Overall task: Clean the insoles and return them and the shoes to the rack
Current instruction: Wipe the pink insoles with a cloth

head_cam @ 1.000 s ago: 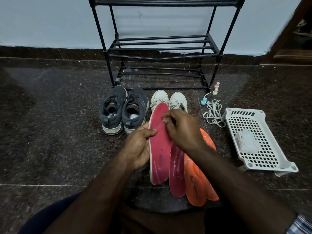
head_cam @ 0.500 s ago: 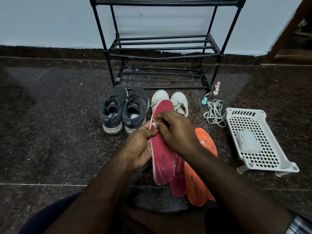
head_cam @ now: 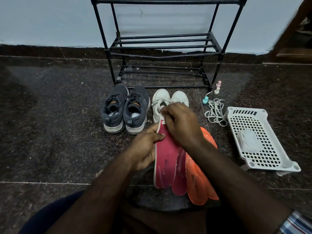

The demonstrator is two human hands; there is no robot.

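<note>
1. Our right hand (head_cam: 181,124) covers the toe end of the red insole (head_cam: 166,159), so we cannot make out its tip; something small and white shows at the fingertips, too small for us to name.
2. Our right fingers are curled and pinched together on that white scrap, pressing it to the insole's top end.
3. Our left hand (head_cam: 145,150) grips the insole's left edge, thumb laid across its face and fingers hidden behind it.
4. The insole runs from the right hand down toward 6 o'clock, heel end free and hanging over the floor (head_cam: 50,132).
5. A second red insole (head_cam: 181,173) lies partly under the first, and orange insoles (head_cam: 199,183) lie at its 3 o'clock side, partly hidden by our right forearm.
6. The white shoes (head_cam: 170,100) at 12 o'clock of our hands are half covered by the right hand; the grey shoes (head_cam: 125,108) stand at 10 o'clock.
7. The rack (head_cam: 162,46) stands behind the shoes, its top cut off by the frame edge.
8. At 3 o'clock lie white laces (head_cam: 215,112) and a white basket (head_cam: 258,139) holding a pale wad we cannot identify.
</note>
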